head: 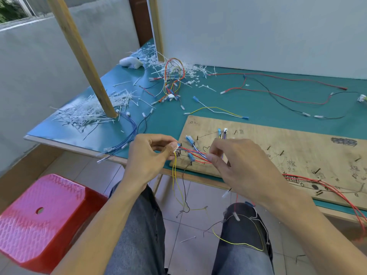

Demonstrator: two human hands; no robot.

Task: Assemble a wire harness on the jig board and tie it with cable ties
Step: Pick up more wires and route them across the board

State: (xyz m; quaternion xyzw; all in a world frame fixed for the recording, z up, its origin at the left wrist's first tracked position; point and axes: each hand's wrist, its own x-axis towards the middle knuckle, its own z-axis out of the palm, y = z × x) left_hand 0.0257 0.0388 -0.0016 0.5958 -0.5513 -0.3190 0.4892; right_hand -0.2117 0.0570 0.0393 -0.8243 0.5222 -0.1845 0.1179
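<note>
Scrawl (291,163) is sprawling illegibly over the plywood jig board (297,135), left hand (147,155) pinching a small white connector (175,149), right hand (244,165) pinching its red and blue wires (195,152).

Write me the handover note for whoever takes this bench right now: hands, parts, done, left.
Left hand pinches the white connector at the left corner of the jig board.
Right hand: fingers pinch the red and blue wires running from that connector.
Done: blue-terminal leads sit on the board at that corner; red wires lie along its near edge.
Left: yellow and black leads hang off the table unrouted; no tie visible on the bundle. Cable ties are piled at the table's far left.
</note>
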